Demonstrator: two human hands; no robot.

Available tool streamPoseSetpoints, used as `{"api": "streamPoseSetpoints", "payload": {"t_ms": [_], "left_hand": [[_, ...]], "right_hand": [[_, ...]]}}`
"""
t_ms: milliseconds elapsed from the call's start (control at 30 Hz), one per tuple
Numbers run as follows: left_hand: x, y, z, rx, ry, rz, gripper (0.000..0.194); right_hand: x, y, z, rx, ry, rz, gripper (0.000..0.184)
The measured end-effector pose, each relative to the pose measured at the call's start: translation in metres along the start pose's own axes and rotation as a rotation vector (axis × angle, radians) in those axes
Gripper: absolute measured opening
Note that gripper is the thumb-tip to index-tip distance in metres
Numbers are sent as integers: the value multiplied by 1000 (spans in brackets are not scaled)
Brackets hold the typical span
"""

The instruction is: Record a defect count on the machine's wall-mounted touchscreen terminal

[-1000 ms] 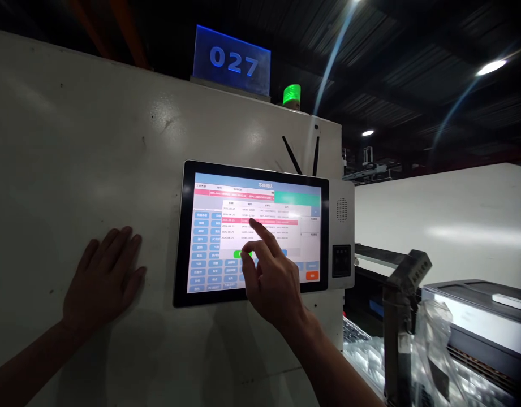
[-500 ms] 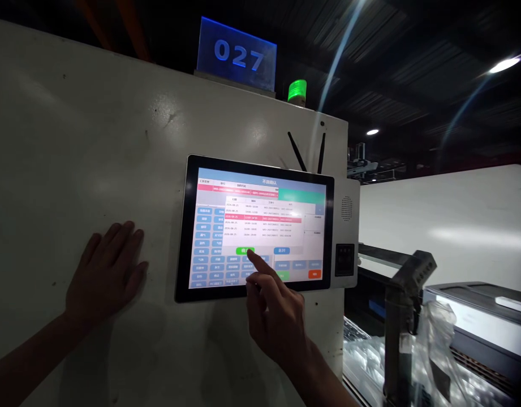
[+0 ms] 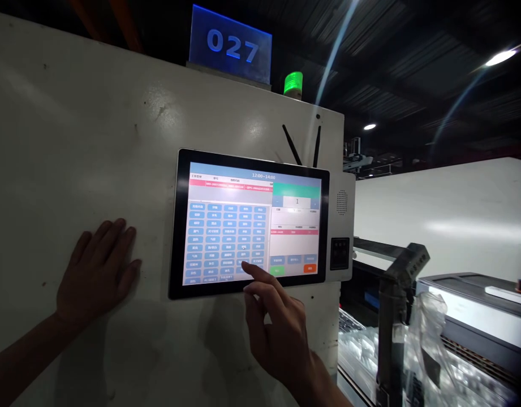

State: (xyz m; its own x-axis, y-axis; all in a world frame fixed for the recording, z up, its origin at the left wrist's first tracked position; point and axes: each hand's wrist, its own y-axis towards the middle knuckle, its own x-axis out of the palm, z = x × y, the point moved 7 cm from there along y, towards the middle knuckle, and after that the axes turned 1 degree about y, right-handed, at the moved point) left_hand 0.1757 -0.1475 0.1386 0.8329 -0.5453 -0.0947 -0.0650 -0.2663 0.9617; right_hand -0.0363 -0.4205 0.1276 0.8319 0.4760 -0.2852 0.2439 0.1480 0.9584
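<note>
Touchscreen point(image 3: 249, 226), right hand point(image 3: 279, 328) pointing, left hand point(image 3: 99, 271) on panel point(image 3: 73, 141)

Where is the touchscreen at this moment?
In the head view, the touchscreen is near the middle, on the white panel, below two black antennas; the right hand overlaps its lower edge.

Black-framed touchscreen point(image 3: 249, 223), lit, upright on pale panel point(image 3: 73, 141), small text point(image 3: 213, 231) seemingly Chinese
</note>
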Motion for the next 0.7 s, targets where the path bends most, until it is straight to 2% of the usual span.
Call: {"api": "streamPoseSetpoints", "payload": {"t_ms": [400, 500, 700], "left_hand": [[-3, 1, 2, -1, 16, -7, 86], [-4, 2, 4, 1, 30, -4, 86], [-2, 2, 5, 3, 20, -10, 86]], "right_hand": [[-7, 0, 12, 76, -48, 102, 15], [-1, 2, 8, 73, -48, 67, 16], [22, 5, -14, -38, -65, -87, 13]]}}
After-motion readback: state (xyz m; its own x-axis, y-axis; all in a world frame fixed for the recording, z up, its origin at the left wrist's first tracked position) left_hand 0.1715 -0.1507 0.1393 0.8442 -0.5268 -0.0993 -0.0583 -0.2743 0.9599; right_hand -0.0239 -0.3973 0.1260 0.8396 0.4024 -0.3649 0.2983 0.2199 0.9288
